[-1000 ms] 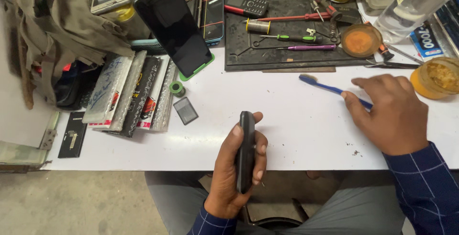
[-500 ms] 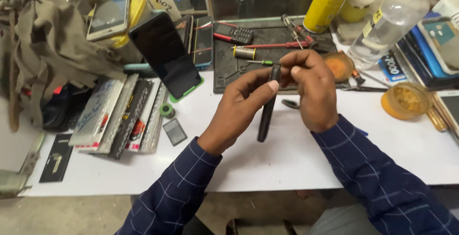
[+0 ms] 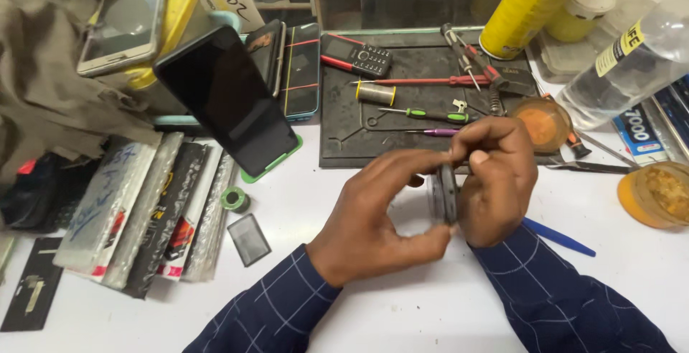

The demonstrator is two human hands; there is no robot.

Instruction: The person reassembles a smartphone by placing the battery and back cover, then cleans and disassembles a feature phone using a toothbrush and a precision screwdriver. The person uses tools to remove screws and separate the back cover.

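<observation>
Your left hand (image 3: 373,216) and right hand (image 3: 495,180) both close on a slim dark phone (image 3: 446,193), held edge-on just above the white tabletop (image 3: 402,303) — left fingers wrapped along its near side and lower end, right fingers pinching its top. Behind your hands lies a black work mat (image 3: 344,137) with a green-handled screwdriver (image 3: 430,114), a red-handled one (image 3: 423,81) and a small keypad phone (image 3: 357,55). A blue toothbrush (image 3: 558,237) lies near your right wrist — a yellow spray can (image 3: 524,5) stands farther back.
</observation>
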